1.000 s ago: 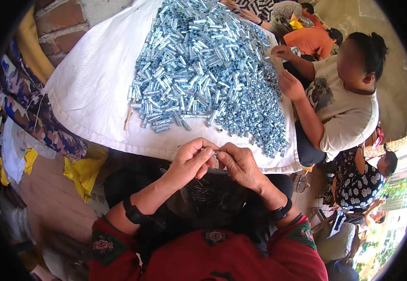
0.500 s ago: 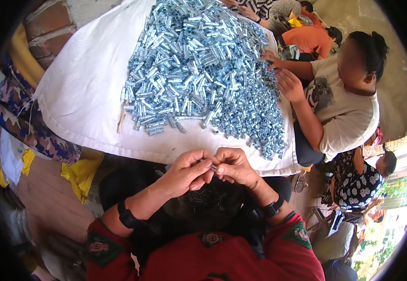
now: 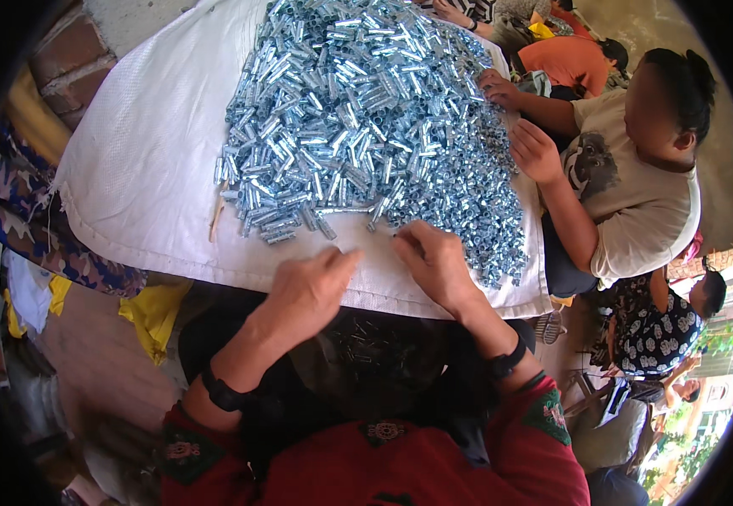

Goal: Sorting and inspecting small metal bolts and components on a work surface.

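Both forearms enter from the lower edge in red sleeves (image 3: 535,411), angled inward toward each other. The left hand (image 3: 307,291) is raised above the near edge of the white cloth (image 3: 147,169), back of the hand uppermost, fingers bent and tips pointing to the right. Its grip is hidden by the hand itself; whether it holds a piece cannot be told. The right hand (image 3: 435,263) reaches farther forward, wrist bent, fingers curled down and to the left beside the near edge of the pile (image 3: 358,110). Whether its fingertips touch or grip a piece cannot be told. The two hands are apart, with white cloth visible between them.

The pile consists of small, shiny metal tubes, heaped across the cloth ahead of the hands; shorter pieces lie along its right side. Further slim pieces lie in a dark container (image 3: 383,392) below the hands, close to the body.

Each wrist carries a black band (image 3: 225,392).

Markings: a dark printed picture appears on the pale shirt (image 3: 636,223) of the co-worker at right, whose hands are at the pile's right edge.
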The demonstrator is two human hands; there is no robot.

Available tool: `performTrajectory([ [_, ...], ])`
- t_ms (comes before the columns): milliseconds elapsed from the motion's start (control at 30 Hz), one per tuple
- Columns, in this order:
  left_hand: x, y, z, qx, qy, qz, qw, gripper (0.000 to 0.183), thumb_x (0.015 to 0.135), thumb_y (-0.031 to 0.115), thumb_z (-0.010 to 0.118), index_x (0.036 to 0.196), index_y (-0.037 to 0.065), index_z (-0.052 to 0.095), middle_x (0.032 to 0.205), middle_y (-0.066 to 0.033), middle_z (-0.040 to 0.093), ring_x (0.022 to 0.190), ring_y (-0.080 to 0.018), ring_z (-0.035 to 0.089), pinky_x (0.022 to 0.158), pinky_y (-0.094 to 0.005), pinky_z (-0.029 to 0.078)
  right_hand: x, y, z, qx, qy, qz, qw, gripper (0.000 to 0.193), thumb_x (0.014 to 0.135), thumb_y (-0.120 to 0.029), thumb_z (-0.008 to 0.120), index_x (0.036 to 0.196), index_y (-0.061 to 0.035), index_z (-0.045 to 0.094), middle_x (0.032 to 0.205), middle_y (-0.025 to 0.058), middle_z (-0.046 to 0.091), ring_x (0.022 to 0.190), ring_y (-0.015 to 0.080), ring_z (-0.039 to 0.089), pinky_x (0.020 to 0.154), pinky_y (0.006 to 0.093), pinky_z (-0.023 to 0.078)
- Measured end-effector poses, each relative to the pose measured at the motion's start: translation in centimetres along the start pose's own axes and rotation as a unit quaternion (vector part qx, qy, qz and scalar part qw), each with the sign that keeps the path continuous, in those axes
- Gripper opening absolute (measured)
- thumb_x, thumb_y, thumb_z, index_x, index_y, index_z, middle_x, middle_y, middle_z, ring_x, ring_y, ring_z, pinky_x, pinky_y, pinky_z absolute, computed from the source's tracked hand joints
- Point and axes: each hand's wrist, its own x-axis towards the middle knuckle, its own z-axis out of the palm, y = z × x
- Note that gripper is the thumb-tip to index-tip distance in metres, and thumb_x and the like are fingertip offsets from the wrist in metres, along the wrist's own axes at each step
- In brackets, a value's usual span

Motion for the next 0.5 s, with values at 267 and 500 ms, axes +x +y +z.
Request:
performTrajectory([
  [267, 1.5, -3.0, -0.7, 0.198, 0.012, -0.005, 0.98, 0.02, 0.073, 0.0, 0.053, 0.092, 0.002, 0.057, 0.081, -0.0124, 0.05, 0.069, -0.0248, 0.06, 0.056, -0.0351, 0.047, 1.0, 0.4, 1.7, -0.238, 0.055, -0.134, 0.961, 0.008, 0.078, -0.011, 0.059, 0.077, -0.0048, 0.055, 0.07, 0.0124, 0.055, 0.058, 0.032, 0.058, 0.051, 0.0392, 0.047],
  [500, 2.0, -3.1, -0.2, 0.219, -0.012, -0.007, 0.976, 0.016, 0.075, 0.001, 0.053, 0.091, 0.004, 0.056, 0.079, -0.0117, 0.049, 0.068, -0.0262, 0.06, 0.057, -0.0371, 0.047, -0.6, -0.2, 0.6, -0.311, -0.005, -0.138, 0.94, 0.009, 0.08, -0.012, 0.056, 0.081, -0.0039, 0.052, 0.069, 0.0113, 0.054, 0.057, 0.0304, 0.058, 0.049, 0.0379, 0.047],
])
